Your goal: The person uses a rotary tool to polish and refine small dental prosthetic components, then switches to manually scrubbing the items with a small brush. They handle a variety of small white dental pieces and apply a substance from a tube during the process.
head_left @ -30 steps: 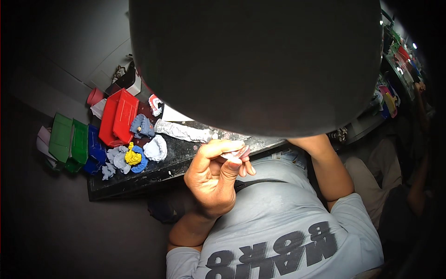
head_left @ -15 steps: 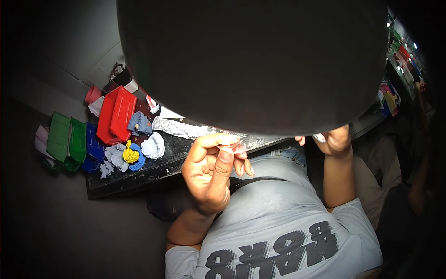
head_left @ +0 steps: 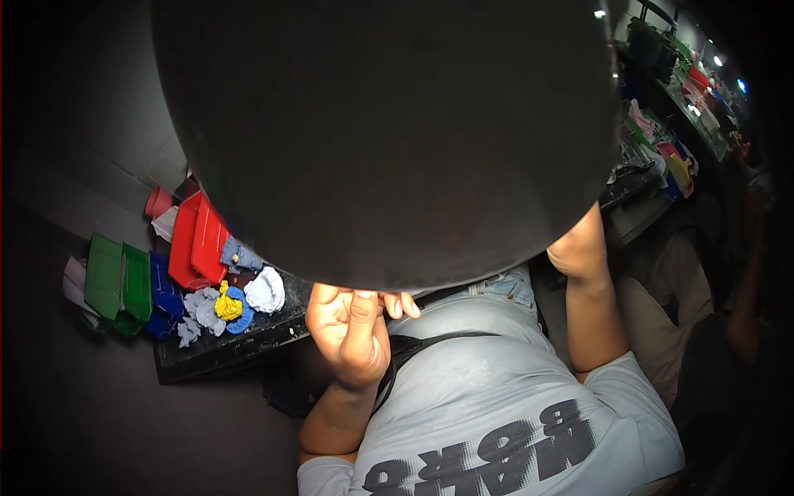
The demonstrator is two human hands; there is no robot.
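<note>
- At lower centre, against the grey shirt [head_left: 471,364]: the left hand [head_left: 346,335], raised with thumb up and outer fingers loosely curled. Looks like a light pinch, perhaps for fine control; cannot tell whether apart or clamped on anything, with the meeting place of thumb and forefinger cut off by the dark rounded shape [head_left: 380,149] across the upper middle.
- Right of centre: only wrist and heel of the right hand [head_left: 579,248], in its visible part well apart from the left. Raised too, perhaps for a close look; cannot tell how closed or on what, with all fingers hidden.
- Of anything held: nothing visible, so no place to give beyond a possible one behind the dark shape.
- Just left of the left hand: the white cup-like piece [head_left: 265,289], on the dark bench [head_left: 248,345] near its front edge, presumably for easy reach.
- Farther left: a yellow lump [head_left: 228,306] touching a blue scalloped piece [head_left: 241,321], cannot tell whether inside or leaning. Beside these, crumpled grey pieces [head_left: 201,310], bunched perhaps to save space.
- At left of the frame: a red bin [head_left: 188,248], a blue bin [head_left: 164,285] and green bins [head_left: 104,277], ranged together probably for storing loose parts.
</note>
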